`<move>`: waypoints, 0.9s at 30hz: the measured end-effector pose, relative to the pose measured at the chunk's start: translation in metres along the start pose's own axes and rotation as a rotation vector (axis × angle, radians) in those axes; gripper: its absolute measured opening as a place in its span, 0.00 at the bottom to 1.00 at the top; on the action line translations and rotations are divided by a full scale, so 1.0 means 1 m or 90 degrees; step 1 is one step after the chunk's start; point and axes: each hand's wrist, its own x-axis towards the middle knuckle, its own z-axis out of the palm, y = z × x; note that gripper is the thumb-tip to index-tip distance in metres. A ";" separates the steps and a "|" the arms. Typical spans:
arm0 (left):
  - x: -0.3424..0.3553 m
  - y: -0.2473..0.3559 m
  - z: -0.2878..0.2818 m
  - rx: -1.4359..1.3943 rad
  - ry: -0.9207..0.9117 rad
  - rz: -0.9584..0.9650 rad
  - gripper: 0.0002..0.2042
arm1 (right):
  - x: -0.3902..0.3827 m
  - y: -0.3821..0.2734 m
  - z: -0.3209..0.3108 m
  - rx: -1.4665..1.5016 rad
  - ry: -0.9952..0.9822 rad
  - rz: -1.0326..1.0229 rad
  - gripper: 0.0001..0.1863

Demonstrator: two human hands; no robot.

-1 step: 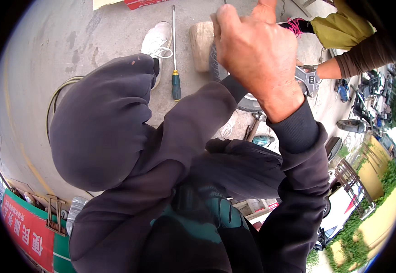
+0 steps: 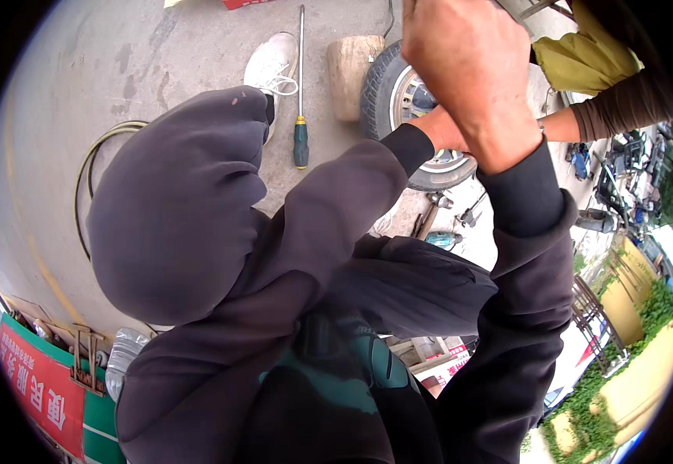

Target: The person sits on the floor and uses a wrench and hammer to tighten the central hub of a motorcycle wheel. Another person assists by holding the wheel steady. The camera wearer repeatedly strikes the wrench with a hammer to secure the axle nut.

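2 dark-cuffed hands (image 2: 469, 73) by 1 wheel (image 2: 383, 97), spread or clenched indiscernible; 1 screwdriver (image 2: 300, 139), 1 wooden block (image 2: 349, 79)

Over the feed I am counting two bare hands, the right hand (image 2: 472, 81) and the left hand (image 2: 445, 131), both between one and two o'clock. I am also counting one wheel (image 2: 395, 108) at one, one wooden block (image 2: 350, 77) at twelve, one long screwdriver (image 2: 300, 141) between eleven and twelve, one hammer (image 2: 428, 220) near three, one co-worker's sleeve (image 2: 623, 106) at two, and one banner (image 2: 46, 398) at eight.
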 end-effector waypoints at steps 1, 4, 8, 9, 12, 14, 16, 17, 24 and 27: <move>-0.009 0.002 0.015 -0.069 -0.128 0.013 0.29 | 0.004 0.024 -0.013 -0.028 -0.026 0.093 0.11; -0.004 -0.042 0.007 -0.068 -0.254 -0.054 0.33 | 0.051 0.035 -0.013 -0.145 -0.056 0.167 0.14; -0.004 -0.030 0.001 -0.080 -0.319 -0.097 0.34 | 0.058 0.116 -0.017 -0.186 -0.034 0.201 0.13; -0.001 -0.035 -0.002 -0.074 -0.312 -0.105 0.34 | 0.065 0.149 -0.009 -0.173 -0.091 0.220 0.14; -0.003 -0.032 0.003 -0.098 -0.318 -0.066 0.35 | 0.036 0.339 -0.009 -0.304 -0.319 0.198 0.17; -0.004 -0.032 0.006 -0.114 -0.349 -0.075 0.35 | -0.011 0.387 -0.015 -0.436 -0.335 0.187 0.19; 0.000 -0.040 -0.001 -0.096 -0.299 -0.061 0.35 | -0.005 0.318 -0.029 -0.366 -0.246 0.257 0.21; 0.002 -0.040 -0.001 -0.097 -0.303 -0.053 0.35 | 0.006 0.268 -0.036 -0.317 -0.211 0.237 0.22; 0.002 -0.040 -0.001 -0.121 -0.306 -0.018 0.36 | -0.050 0.269 -0.075 -0.189 -0.237 -0.200 0.22; 0.003 -0.039 -0.002 -0.134 -0.278 -0.008 0.36 | -0.052 0.289 -0.062 -0.165 -0.212 -0.275 0.26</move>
